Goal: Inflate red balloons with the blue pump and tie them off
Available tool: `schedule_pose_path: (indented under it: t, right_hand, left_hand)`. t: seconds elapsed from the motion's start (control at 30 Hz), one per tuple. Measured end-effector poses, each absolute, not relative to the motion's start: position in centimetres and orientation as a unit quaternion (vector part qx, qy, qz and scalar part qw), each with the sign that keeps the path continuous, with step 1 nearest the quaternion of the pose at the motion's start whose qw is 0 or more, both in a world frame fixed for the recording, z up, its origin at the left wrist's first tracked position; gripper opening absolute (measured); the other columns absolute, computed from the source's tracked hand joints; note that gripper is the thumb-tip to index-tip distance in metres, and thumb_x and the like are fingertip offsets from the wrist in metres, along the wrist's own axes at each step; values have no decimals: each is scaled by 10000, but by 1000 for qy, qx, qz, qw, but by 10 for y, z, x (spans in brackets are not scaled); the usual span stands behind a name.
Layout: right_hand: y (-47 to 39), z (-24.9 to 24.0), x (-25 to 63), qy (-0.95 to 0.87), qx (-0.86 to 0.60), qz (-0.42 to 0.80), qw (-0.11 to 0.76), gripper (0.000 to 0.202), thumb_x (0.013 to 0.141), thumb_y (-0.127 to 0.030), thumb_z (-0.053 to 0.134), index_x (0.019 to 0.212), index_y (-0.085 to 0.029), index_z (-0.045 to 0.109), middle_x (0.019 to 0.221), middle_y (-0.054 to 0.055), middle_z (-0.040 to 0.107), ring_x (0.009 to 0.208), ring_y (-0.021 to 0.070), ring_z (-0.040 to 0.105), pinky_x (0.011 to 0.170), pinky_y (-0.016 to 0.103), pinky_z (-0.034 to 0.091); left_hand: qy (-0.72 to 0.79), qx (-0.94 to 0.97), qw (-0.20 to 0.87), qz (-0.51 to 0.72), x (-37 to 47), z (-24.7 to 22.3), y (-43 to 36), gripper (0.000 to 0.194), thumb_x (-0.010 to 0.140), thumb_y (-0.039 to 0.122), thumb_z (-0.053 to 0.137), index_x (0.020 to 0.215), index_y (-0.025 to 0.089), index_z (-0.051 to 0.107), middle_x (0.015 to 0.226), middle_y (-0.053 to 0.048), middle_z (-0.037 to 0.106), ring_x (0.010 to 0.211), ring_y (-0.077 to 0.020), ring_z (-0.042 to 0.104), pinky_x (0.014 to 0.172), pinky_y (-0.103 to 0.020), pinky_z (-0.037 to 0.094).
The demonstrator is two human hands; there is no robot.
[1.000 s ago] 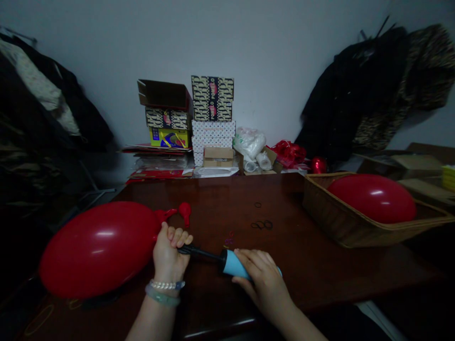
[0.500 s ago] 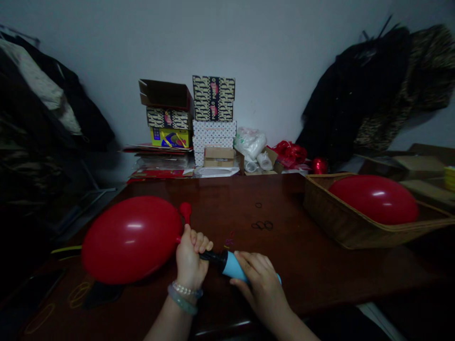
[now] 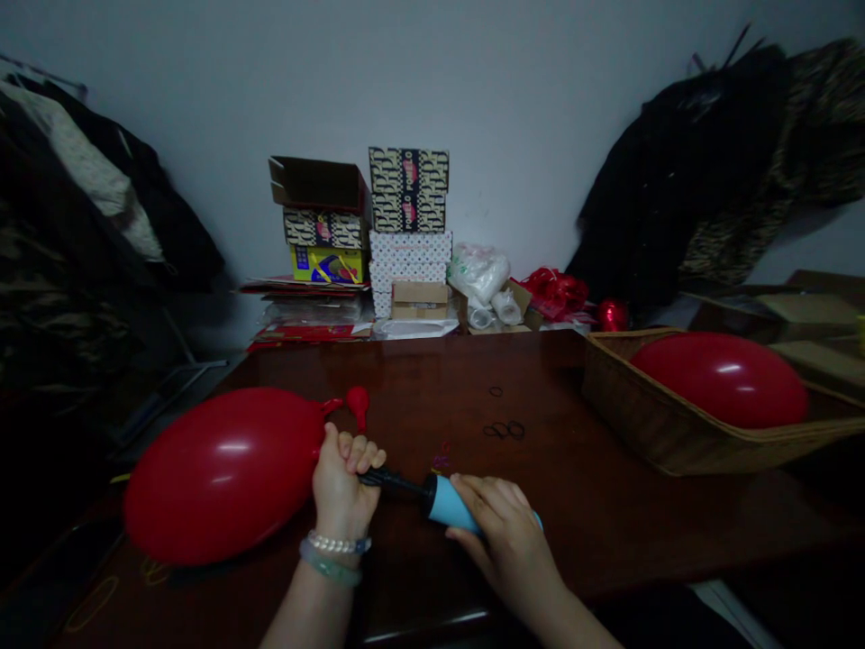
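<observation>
A large inflated red balloon (image 3: 223,473) lies on its side over the left of the table, its neck end at my left hand (image 3: 347,478). That hand is closed around the balloon's neck and the black end of a hand balloon pump; the nozzle is hidden in the fist. My right hand (image 3: 504,532) wraps around the pump's light blue body (image 3: 451,505). Between the hands a thin black rod (image 3: 404,483) shows. Just beyond my left hand lies an uninflated red balloon (image 3: 358,406), and another red balloon tip (image 3: 331,406) pokes out beside it.
A wicker basket (image 3: 628,415) on the right holds another inflated red balloon (image 3: 723,379). Black rubber bands (image 3: 505,431) lie mid-table, yellowish ones (image 3: 91,604) at front left. Stacked boxes (image 3: 409,189) and plastic bags (image 3: 479,273) stand by the wall. Coats hang on both sides.
My left hand has moved left, away from the right hand, and more of the pump's rod shows. The held balloon has shifted left and slightly down with it. The right hand has barely moved.
</observation>
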State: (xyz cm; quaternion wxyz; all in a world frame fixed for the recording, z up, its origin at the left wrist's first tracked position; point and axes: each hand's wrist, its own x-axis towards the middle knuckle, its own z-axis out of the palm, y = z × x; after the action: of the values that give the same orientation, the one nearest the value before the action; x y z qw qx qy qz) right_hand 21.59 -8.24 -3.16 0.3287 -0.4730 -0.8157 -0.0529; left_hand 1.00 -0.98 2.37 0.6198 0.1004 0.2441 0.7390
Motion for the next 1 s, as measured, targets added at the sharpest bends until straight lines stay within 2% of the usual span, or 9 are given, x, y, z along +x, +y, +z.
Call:
schedule_pose_path:
  t: [0.67,0.83,1.0]
  right_hand:
    - [-83,-39,205,-811,-467,-52,349,457,875,-362,592,1290,-193,507,1146,111,626,989,241,581,838,389,484]
    - [-81,-43,201,-806,-473,-33,354,445,885,-366,575,1295,-208,500,1138,116,627,980,249,584,837,409,481]
    - [-80,-44,200,-809,-477,-48,341,464,860,-352,612,1287,-200,515,1127,108,637,974,240,594,824,380,495]
  left_hand:
    - [242,102,637,725,19,14,-17,430,854,290,569,553,189,279,403,87,240,345,-53,242,409,-218,255]
    - [248,111,644,715,29,8,-17,464,845,369,586,550,187,278,404,89,235,345,-50,238,414,-215,256]
    - [255,118,639,716,33,6,-16,465,850,387,578,547,186,288,404,87,236,344,-51,239,409,-213,254]
